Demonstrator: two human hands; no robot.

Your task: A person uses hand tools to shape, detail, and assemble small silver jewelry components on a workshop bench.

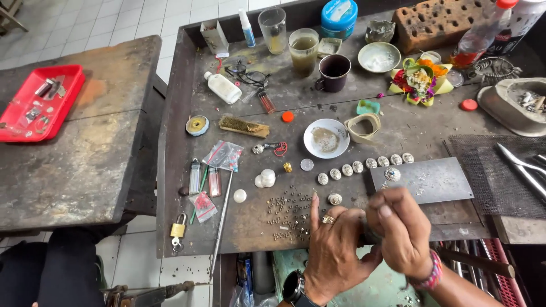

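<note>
Head view looks down on a dark, cluttered bench [267,227]. Both hands meet at its near edge. The left hand [333,250], with a ring and a wristwatch, has its forefinger raised straight and the other fingers curled in toward the right. The right hand [401,227], a beaded band at the wrist, is bunched with fingers and thumb pinched together; something dark shows between the two hands, but I cannot tell what it is or which hand grips it.

Just beyond the left forefinger lies a small oval bead [335,199], and left of it a scatter of tiny metal balls [287,213]. A curved row of similar oval beads [364,165] runs from there up to a grey metal plate [432,181], which carries one more bead. Farther back stand a white dish [326,138], a dark mug [333,73] and a glass of murky liquid [303,52]. A brass padlock [178,229] hangs off the bench's left near corner. On the neighbouring table, well apart, sits a red tray [40,102].
</note>
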